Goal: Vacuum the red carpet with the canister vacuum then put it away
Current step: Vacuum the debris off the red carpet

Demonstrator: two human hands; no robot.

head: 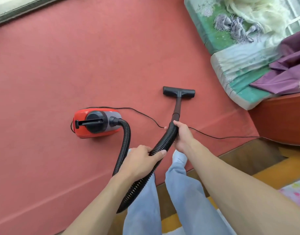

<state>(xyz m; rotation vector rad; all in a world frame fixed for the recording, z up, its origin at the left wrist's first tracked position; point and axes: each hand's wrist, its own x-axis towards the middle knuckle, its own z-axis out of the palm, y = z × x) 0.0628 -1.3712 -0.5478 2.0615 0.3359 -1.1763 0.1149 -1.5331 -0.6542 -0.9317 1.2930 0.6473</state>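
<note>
The red carpet (78, 56) fills most of the floor. A red and grey canister vacuum (96, 122) sits on it to the left. Its black ribbed hose (126, 141) loops down past my legs and back up. My left hand (142, 158) grips the hose low down. My right hand (181, 134) grips the hose end where it joins the black wand (177, 106). The wand reaches forward to the black floor nozzle (179, 92), which lies flat on the carpet.
A thin black power cord (213, 136) runs from the canister across the carpet to the right. Green patterned cushions (230, 70) with purple cloth (285, 72) lie at right beside a wooden base (281, 119). A window frame (18, 11) edges the top left. The carpet's edge meets wooden floor (239, 160).
</note>
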